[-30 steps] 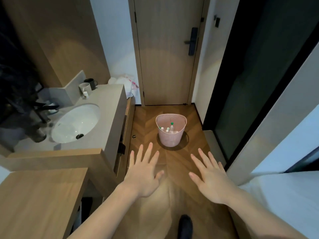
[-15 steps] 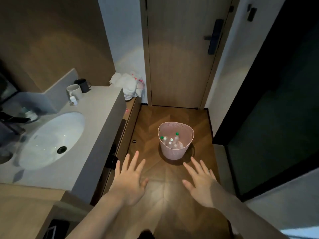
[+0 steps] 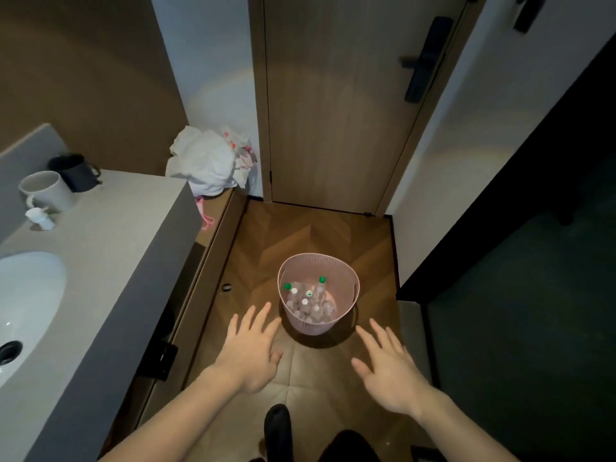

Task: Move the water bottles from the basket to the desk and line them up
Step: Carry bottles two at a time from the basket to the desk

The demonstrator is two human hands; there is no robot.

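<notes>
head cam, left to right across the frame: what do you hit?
sink → white mug → white bag → left hand → pink basket with water bottles → right hand → door handle

bare forearms, no sleeves showing; a dark shoe (image 3: 277,425) and dark trouser leg (image 3: 350,446) below.

Basket (image 3: 346,278) on the floor (image 3: 266,235) before the door (image 3: 333,95), bottles (image 3: 308,303) inside; surface (image 3: 110,235) with sink (image 3: 26,305) and mugs (image 3: 46,190) to its left.
</notes>
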